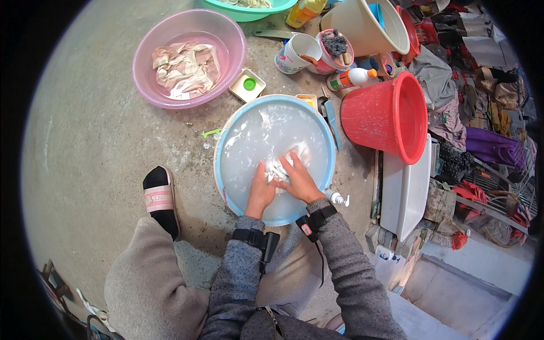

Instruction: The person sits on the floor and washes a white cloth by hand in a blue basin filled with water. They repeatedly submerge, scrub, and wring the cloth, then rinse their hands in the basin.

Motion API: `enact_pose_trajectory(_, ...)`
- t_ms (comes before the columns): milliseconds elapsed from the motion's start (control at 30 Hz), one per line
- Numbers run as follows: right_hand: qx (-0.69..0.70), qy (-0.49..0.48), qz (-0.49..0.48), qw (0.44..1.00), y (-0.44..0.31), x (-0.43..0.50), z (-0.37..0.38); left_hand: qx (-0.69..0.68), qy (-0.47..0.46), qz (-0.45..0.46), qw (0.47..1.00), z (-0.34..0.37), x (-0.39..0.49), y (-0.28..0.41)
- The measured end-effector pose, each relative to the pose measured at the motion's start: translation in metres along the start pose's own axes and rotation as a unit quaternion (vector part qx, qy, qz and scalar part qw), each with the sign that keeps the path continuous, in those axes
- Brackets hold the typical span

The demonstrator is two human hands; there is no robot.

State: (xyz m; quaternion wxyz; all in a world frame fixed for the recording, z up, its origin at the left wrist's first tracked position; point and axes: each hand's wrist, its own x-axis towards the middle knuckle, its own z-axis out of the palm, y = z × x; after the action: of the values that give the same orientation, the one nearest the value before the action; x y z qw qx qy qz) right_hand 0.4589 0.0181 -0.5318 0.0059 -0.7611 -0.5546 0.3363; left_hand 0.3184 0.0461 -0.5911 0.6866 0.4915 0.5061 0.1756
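Note:
In a light-blue plastic basin (330, 131) of cloudy, sudsy water (259, 144), a wet white cloth (276, 171) lies bunched under my hands. My left hand (262, 189) grips its near left side, fingers pointing away from me. On the right, my right hand (301, 182) has hold of the same cloth, its thumb close to the left thumb. Part of the cloth spreads out past my right fingertips. The rest is hidden by the murky water and my hands.
A pink basin (142, 80) with beige cloth (187, 70) stands at the upper left. Right of my basin are a red bucket (369, 112), a white tub (393, 187) and a pump bottle (336, 197). A blue-handled brush or tool (331, 121) lies beside the rim. My slippered foot (159, 199) is at the left.

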Motion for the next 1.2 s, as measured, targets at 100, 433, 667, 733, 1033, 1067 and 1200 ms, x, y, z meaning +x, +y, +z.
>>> enact_pose_trajectory(100,-0.038,-0.040,0.060,0.997,-0.001,0.012,0.004,0.013,-0.002,-0.037,0.999,0.001,-0.001,0.003)
enact_pose_trajectory(433,-0.123,-0.104,0.132,0.978,0.017,0.041,0.036,0.050,0.047,-0.018,0.997,-0.011,-0.002,0.016)
enact_pose_trajectory(667,-0.088,-0.047,0.114,0.988,0.014,0.038,0.029,0.035,0.001,0.001,0.999,-0.012,-0.005,0.011)
enact_pose_trajectory(733,0.048,0.074,0.078,0.993,0.008,0.028,0.021,-0.002,-0.012,-0.037,0.999,-0.014,-0.004,0.015)
enact_pose_trajectory(1033,0.405,0.201,0.073,0.889,-0.043,-0.034,-0.002,-0.426,-0.081,-0.223,0.873,-0.015,-0.012,0.049)
enact_pose_trajectory(1067,0.412,0.210,0.070,0.884,-0.050,-0.041,0.001,-0.440,-0.108,-0.208,0.867,-0.011,-0.011,0.049)
enact_pose_trajectory(1200,0.378,0.239,0.029,0.894,-0.066,-0.060,0.014,-0.510,-0.134,-0.157,0.835,0.007,-0.009,0.042)
